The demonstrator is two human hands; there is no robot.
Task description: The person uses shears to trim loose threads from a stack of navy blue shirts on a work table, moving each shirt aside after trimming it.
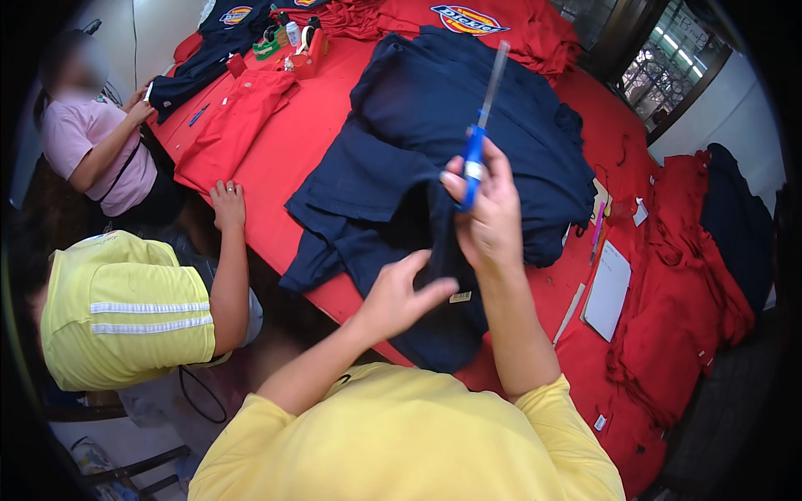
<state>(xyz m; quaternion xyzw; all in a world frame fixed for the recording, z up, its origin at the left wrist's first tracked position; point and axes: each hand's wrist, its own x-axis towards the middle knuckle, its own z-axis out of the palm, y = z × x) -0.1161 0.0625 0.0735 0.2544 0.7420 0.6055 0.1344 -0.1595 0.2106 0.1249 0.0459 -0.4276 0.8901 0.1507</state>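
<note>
My right hand (489, 204) is raised over the navy garments, closed around the blue handle of a slim tool (474, 163). A long, narrow, shiny shaft points up and away from its handle; the tool's exact kind is unclear. Lower and to the left is my left hand (401, 296), its thumb and forefinger spread apart beside a navy garment (447, 326) with a small pale label. The other fingers of that hand are partly hidden. A broad heap of navy garments (468, 100) lies on the red-covered table, with folds hanging over the near edge.
Red garments (677, 275) pile along the right side, near a white notepad (606, 288) and pens (596, 225). A red tape dispenser (309, 57) stands far left. One person in yellow-green (142, 309) rests a hand on the table; another in pink (100, 142) handles navy cloth.
</note>
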